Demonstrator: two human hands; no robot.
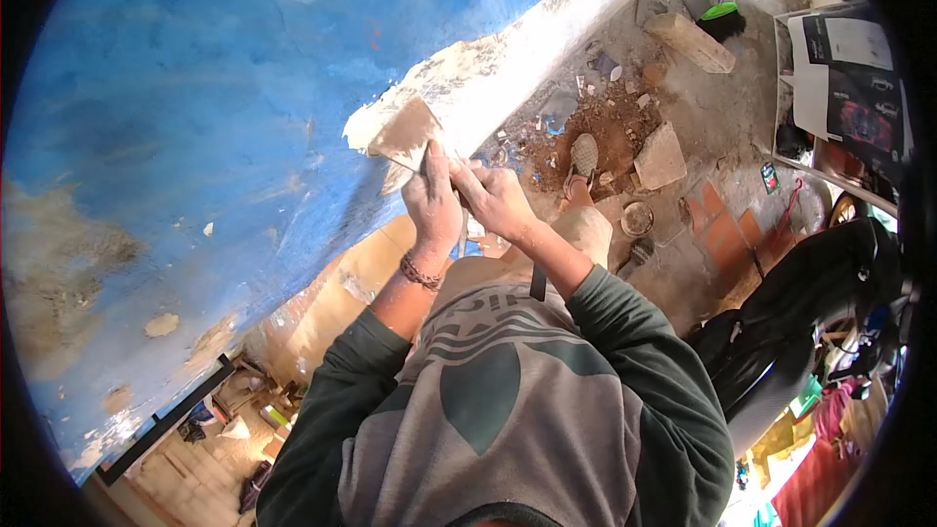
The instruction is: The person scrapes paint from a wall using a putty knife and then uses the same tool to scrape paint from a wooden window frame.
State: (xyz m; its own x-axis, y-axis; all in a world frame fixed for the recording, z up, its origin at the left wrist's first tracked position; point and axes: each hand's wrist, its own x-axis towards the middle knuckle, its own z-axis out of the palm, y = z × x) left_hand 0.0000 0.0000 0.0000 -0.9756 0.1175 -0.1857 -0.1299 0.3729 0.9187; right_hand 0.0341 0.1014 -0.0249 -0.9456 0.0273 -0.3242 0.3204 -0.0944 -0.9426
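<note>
A scraper (408,130) with a broad, dusty blade lies against the blue painted wall (224,98), at the edge of a bare whitish strip (478,68). My left hand (431,203), with a braided bracelet at the wrist, is closed around the scraper just behind its blade, thumb extended toward the metal. Close beside it, my right hand (496,200) is also closed on the tool, its fingertips meeting the left hand. Most of the handle is hidden by my hands. Pale dust coats my fingers.
Rubble and brown dirt (605,127) cover the floor around my shoe (583,156). A block (691,42), a broken slab (661,156) and a green-topped broom (720,18) lie beyond. To the right are reddish tiles (722,220), a black motorcycle seat (800,283) and a cluttered shelf (781,88).
</note>
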